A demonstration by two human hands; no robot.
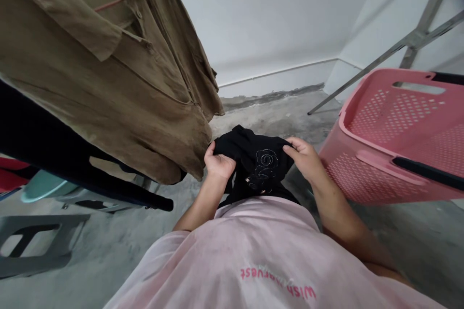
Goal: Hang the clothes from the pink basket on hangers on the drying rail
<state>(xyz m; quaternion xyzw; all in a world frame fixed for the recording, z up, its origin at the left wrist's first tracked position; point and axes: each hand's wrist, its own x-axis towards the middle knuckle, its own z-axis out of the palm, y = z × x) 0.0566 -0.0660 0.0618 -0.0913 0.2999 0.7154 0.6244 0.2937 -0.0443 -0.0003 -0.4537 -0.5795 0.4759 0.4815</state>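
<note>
A black garment (241,147) with a shiny, beaded swirl pattern is stretched between my two hands, just in front of my pink shirt. My left hand (220,161) grips its left edge, palm partly up, with the thumb showing on top. At the opposite edge, my right hand (304,157) pinches the cloth between thumb and fingers. The garment's lower part hangs towards my body, and I cannot tell its exact kind. Close beside my left hand hangs a brown jacket (145,91).
A pink perforated laundry basket (366,147) with black handles stands on my right. Behind it is a metal frame (409,41) against the wall. Dark clothing (72,135), a teal basin (47,186) and a grey plastic stool (43,256) are on the left.
</note>
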